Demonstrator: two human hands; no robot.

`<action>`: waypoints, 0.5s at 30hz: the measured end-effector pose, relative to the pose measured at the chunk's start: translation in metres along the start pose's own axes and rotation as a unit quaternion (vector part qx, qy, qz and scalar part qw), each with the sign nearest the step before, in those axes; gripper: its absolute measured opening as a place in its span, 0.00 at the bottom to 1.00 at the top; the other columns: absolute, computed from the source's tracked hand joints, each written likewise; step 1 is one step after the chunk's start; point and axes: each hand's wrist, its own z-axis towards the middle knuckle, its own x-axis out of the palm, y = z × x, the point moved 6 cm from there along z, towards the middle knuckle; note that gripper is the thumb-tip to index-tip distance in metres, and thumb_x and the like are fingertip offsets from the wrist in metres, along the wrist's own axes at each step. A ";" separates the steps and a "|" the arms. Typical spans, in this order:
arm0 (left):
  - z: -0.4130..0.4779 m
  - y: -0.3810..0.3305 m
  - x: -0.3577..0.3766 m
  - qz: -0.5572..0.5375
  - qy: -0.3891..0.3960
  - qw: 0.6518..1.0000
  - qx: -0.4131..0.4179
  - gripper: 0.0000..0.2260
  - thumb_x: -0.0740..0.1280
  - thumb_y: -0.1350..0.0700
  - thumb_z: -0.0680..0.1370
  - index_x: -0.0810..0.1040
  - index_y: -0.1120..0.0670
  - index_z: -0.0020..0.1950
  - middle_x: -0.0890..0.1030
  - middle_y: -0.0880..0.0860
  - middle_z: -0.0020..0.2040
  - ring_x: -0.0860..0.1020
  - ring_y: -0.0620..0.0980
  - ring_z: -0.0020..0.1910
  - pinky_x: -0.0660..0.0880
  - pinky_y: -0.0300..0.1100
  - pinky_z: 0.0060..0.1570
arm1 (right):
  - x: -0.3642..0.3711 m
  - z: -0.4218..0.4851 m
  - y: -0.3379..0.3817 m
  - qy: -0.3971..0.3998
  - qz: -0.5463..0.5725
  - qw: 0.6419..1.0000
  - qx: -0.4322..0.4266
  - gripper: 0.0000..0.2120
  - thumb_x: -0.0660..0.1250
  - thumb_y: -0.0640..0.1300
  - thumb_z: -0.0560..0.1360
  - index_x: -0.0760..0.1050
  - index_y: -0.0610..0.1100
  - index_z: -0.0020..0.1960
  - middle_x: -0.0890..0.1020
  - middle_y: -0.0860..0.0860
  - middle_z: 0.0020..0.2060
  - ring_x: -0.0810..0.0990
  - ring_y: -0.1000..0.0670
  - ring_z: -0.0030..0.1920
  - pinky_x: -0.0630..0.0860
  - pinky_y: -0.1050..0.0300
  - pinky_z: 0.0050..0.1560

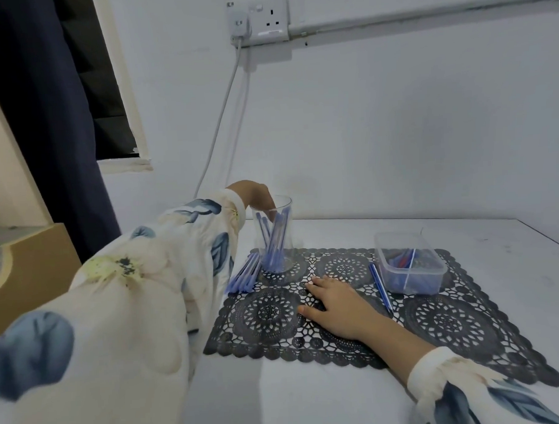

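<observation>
Head view looks down on a clear glass (289, 240) standing at the far left corner of a dark lace mat (452, 323) on a white table (312, 402). The left hand (255, 195) comes over the glass from behind and to its left, fingers dipped past the rim among the upright blue pens (275, 247). Whether they pinch one or merely touch the tops cannot be told through the glass. A loose bundle of blue pens (244, 274) lies just left of the glass, touching its foot, probably kept close so each can be fed in with a short reach. The right hand (335, 305) lies nearer than the glass and slightly right, palm down with fingers relaxed and spread on the mat, most likely steadying it while the other hand works. Well to the right of the glass sits a clear plastic box (397, 237) of mixed red and blue pens, with a single blue pen (381, 287) lying beside its left wall. High above the glass, a wall socket (270, 20) holds a white plug and cable (219, 118). No brand, label or writing is legible anywhere.
</observation>
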 end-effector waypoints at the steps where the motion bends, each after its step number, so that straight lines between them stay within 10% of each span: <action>1: -0.001 -0.001 0.000 -0.002 0.005 1.000 0.001 0.22 0.71 0.43 0.68 0.80 0.52 0.57 0.79 0.51 0.58 0.76 0.55 0.56 0.72 0.51 0.61 | 0.000 0.000 -0.001 0.000 0.000 1.000 0.000 0.33 0.53 0.65 0.76 0.56 0.47 0.75 0.56 0.49 0.75 0.53 0.48 0.74 0.50 0.49 0.73; 15: -0.013 0.012 -0.016 -0.296 -0.161 0.939 0.067 0.04 0.75 0.51 0.68 0.82 0.47 0.36 0.81 0.52 0.50 0.70 0.53 0.60 0.71 0.49 0.62 | 0.003 0.003 -0.004 -0.004 0.005 1.000 0.003 0.33 0.53 0.65 0.76 0.57 0.48 0.75 0.57 0.49 0.75 0.53 0.48 0.74 0.50 0.49 0.73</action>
